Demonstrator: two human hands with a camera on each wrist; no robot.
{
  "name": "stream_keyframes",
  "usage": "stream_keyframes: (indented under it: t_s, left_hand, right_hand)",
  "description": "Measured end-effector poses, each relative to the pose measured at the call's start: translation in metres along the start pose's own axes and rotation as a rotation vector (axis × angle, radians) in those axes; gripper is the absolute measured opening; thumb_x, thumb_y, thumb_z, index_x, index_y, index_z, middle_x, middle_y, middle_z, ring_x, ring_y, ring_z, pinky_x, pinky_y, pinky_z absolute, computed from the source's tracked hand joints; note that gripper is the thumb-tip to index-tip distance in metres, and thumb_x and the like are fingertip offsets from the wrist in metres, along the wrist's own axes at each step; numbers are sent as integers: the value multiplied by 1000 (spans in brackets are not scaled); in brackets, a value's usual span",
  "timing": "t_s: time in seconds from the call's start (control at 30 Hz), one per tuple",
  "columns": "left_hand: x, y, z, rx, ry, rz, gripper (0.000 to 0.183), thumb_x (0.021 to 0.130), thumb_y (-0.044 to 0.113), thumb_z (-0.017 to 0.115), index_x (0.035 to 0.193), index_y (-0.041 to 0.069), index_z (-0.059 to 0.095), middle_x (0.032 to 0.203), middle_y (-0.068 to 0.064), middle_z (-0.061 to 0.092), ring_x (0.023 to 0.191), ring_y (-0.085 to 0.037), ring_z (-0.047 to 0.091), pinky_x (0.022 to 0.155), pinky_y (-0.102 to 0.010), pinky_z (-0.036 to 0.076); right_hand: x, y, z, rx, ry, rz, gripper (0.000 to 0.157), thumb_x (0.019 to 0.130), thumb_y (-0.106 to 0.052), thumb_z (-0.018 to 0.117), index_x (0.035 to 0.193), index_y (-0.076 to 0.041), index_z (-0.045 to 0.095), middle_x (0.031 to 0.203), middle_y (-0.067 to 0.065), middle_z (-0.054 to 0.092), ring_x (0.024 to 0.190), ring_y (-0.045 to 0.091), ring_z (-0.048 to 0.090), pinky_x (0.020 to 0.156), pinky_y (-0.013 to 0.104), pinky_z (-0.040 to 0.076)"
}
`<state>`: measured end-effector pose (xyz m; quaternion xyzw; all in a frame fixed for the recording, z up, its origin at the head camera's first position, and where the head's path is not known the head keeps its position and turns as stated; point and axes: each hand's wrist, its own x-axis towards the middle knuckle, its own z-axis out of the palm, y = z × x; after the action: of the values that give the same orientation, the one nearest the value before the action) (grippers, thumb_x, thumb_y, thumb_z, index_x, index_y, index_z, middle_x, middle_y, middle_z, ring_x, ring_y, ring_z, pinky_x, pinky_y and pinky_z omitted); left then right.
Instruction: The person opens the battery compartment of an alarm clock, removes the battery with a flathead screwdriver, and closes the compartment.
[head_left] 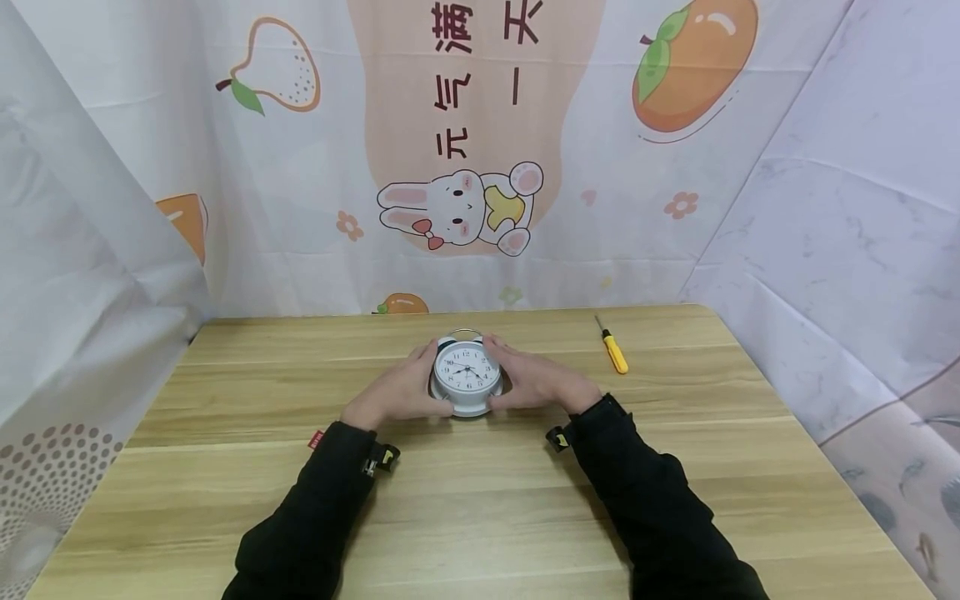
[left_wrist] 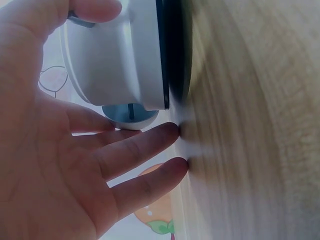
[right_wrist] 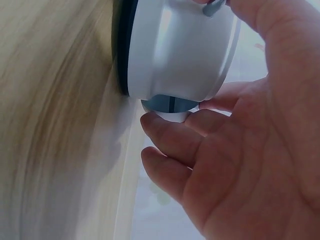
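A white twin-bell alarm clock [head_left: 468, 379] lies on its back on the wooden table, dial facing up. My left hand [head_left: 405, 387] grips its left side, and my right hand [head_left: 536, 379] holds it from the right. In the left wrist view, the thumb is at a small grey foot [left_wrist: 81, 21] and the fingers reach toward a bell [left_wrist: 131, 119]. The right wrist view is similar: the thumb lies by the other foot [right_wrist: 215, 7], with fingertips near a bell [right_wrist: 172, 107]. The clock's dark back faces the tabletop.
A screwdriver [head_left: 615, 352] with a yellow handle lies at the back right of the table [head_left: 480, 517]. Behind the table hangs a white printed curtain [head_left: 300, 183], with more pale cloth along both sides.
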<state>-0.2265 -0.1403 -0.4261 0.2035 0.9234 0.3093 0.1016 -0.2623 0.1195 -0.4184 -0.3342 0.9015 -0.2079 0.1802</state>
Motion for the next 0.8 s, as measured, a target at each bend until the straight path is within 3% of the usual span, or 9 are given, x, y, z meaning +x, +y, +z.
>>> stream_keyframes:
  t_s: [0.8]
  left_hand:
    - [2,-3,-1,-31,10,-5,115,76,43,78,163,5,13,166,-20,17,146,-32,31,114,-51,33]
  right_hand:
    - [1,-2,0,14,28,-3,104,89,-44,70,162,-2,9,168,16,10,152,21,15,121,38,19]
